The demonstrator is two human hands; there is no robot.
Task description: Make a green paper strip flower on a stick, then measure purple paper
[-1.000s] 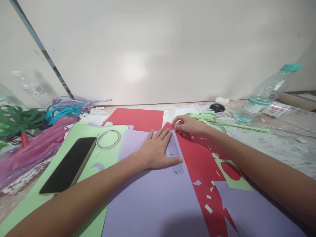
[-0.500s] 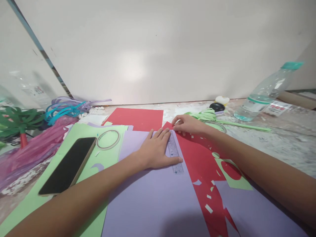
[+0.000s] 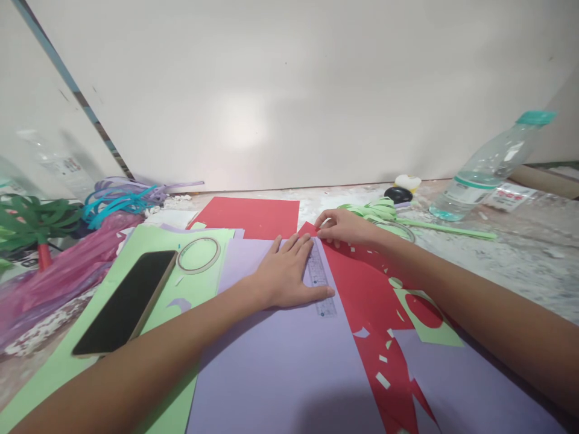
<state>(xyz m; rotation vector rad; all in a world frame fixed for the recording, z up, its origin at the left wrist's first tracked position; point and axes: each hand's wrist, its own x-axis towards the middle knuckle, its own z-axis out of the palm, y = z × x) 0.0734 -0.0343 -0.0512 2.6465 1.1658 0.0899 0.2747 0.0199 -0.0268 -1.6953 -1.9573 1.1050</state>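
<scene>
My left hand (image 3: 287,277) lies flat on a purple sheet of paper (image 3: 280,367), fingers spread. Its thumb and fingertips press on a clear ruler (image 3: 324,304), which runs along the sheet's right edge. At the far right corner of that sheet is my right hand (image 3: 346,228), thumb and fingers drawn together in a pinch. Whatever lies between those fingertips, if anything, is hidden. Red paper (image 3: 362,289) extends under and beside the purple sheet, scattered with small cut scraps.
Left are green paper (image 3: 149,367), a phone (image 3: 126,301) and a tape roll (image 3: 199,255). A water bottle (image 3: 479,175) stands back right, near green paper strips (image 3: 375,210). A cut-out green piece (image 3: 425,328) lies under my right forearm. A white wall (image 3: 289,90) rises behind.
</scene>
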